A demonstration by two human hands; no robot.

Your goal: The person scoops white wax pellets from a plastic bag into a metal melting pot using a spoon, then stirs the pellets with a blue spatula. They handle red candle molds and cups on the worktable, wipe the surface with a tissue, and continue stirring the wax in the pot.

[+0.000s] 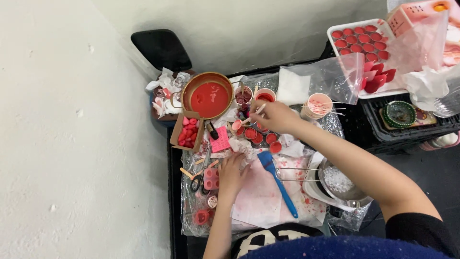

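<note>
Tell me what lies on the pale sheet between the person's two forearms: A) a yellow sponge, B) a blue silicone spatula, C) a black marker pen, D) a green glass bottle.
B: a blue silicone spatula lies slantwise on the stained pale sheet, its blade just right of the left hand and nearer the body than the right hand.

Pan (209, 99) at the back left of the table (268, 201), small box (187, 130) just left and in front of it. Filled cups (261, 136) right of the box, under the right hand (273, 116). Spatula (278, 183) in front of the cups, left hand (232, 173) to its left, scissors (195, 181) further left. Strainer (338, 182) right of the spatula. Tray (360, 41) at the far right rear.
</note>
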